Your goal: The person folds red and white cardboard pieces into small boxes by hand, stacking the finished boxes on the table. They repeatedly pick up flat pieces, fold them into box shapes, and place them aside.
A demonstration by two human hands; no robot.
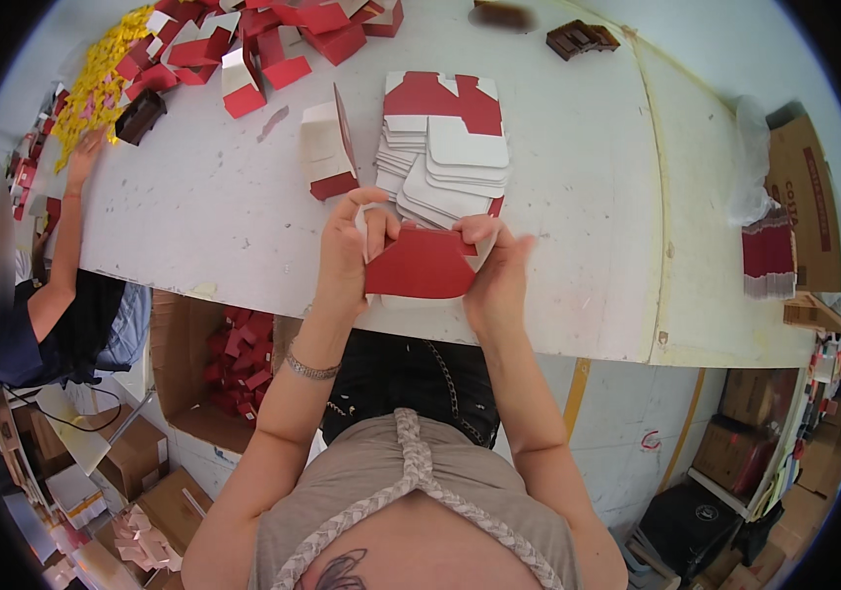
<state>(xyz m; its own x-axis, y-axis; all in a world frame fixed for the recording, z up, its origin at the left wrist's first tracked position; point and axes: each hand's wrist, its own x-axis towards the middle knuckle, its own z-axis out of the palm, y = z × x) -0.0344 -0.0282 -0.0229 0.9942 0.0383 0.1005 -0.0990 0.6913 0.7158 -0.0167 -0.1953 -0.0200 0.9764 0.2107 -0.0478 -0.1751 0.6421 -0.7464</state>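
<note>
Between my two hands, over the table's near edge, is a partly folded red carton (420, 264) with white inner flaps. My left hand (350, 241) grips its left side, fingers curled over the top edge. On the other side my right hand (495, 265) holds the right flap, thumb and fingers bent at the upper corner. Just beyond the carton lies a stack of flat red and white carton blanks (465, 147), their white flaps fanned toward me. To the left of that stack stands a folded red and white box (327, 147), open at the top.
At the far left, red boxes (283, 44) are heaped beside a pile of small yellow packets (106, 74). A co-worker's hand (88, 147) reaches there, near a dark brown tray (140, 116). Another brown tray (580, 39) lies at the back. Below left, a large cardboard box (180, 364) holds red boxes.
</note>
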